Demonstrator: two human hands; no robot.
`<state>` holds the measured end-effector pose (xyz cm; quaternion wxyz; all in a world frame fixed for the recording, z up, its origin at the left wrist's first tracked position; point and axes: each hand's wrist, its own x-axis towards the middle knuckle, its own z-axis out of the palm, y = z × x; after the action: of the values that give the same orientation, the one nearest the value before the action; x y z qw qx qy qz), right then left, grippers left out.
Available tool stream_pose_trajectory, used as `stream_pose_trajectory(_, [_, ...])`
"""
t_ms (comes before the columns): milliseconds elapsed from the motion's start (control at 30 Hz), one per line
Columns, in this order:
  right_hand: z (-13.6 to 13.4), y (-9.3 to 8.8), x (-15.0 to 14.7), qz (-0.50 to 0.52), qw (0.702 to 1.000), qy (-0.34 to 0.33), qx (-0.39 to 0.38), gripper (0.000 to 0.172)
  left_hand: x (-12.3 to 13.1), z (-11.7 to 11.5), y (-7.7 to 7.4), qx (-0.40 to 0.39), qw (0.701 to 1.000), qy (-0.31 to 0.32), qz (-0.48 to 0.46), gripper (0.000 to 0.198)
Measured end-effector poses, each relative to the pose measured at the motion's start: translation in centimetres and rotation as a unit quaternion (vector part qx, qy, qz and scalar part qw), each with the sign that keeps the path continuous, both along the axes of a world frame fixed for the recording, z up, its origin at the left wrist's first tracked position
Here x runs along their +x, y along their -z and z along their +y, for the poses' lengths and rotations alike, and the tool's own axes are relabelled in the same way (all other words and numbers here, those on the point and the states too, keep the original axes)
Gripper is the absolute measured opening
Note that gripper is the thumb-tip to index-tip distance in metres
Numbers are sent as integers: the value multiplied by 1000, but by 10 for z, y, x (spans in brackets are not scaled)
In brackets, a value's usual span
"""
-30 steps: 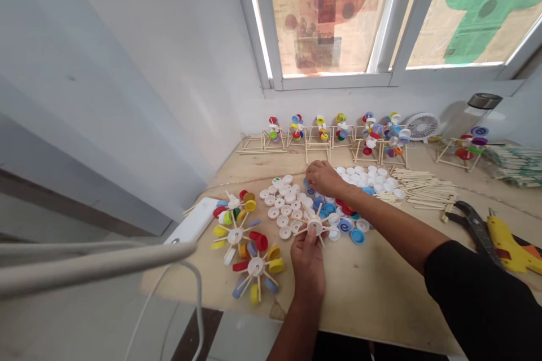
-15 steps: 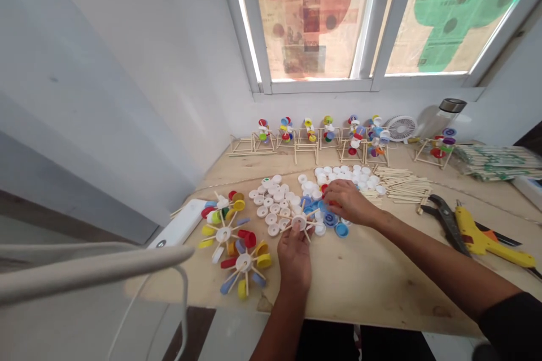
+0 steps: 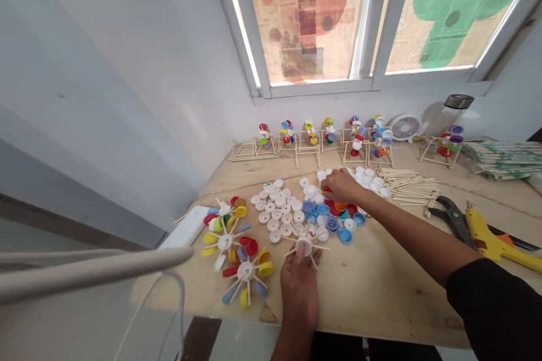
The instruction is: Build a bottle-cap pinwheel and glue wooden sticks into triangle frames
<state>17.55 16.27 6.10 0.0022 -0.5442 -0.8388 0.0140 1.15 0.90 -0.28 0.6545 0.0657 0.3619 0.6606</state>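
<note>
My left hand (image 3: 298, 285) grips a white cap hub with wooden stick spokes (image 3: 305, 245) near the front of the plywood table (image 3: 381, 287). My right hand (image 3: 341, 185) reaches over a heap of coloured bottle caps (image 3: 334, 217), fingers curled down onto them; what they pinch is hidden. A spread of white caps (image 3: 279, 208) lies left of the coloured ones, and more white caps (image 3: 372, 177) lie behind my right hand.
Two finished cap wheels (image 3: 237, 248) lie at the left. A row of cap windmills on stick frames (image 3: 326, 138) lines the wall, with a small fan (image 3: 404, 127). Loose sticks (image 3: 409, 186), pliers (image 3: 453, 217) and a yellow glue gun (image 3: 493, 237) lie right.
My right hand has moved back slightly over the coloured caps. The left hand and its spoked hub have slid a little toward the table's front edge.
</note>
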Motion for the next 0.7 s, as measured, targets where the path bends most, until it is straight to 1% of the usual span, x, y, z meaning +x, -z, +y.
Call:
stream_pose_trajectory(100, [-6,-1,2,-22,1000,-6,-10,17,-1,0,1,1,1000,6,-8,22])
stream_pose_trajectory(267, [-11,-3,7,-46,999,-7,-7,22,-1,1,-1,7,1000,14,-8,21])
stream_pose_trajectory(400, [-3,-2,1,-64,998,5,13,23,0,1,-2,7,1000,14,-18,20])
stream_pose_trajectory(633, [16,2,-12,-127,992,-27,11,13,-1,0,-2,17,1000,20,-15,20])
stream_pose_trajectory(700, [19,4,-14,-145,989,-37,9,21,-1,-1,-2,18,1000,20,-13,20])
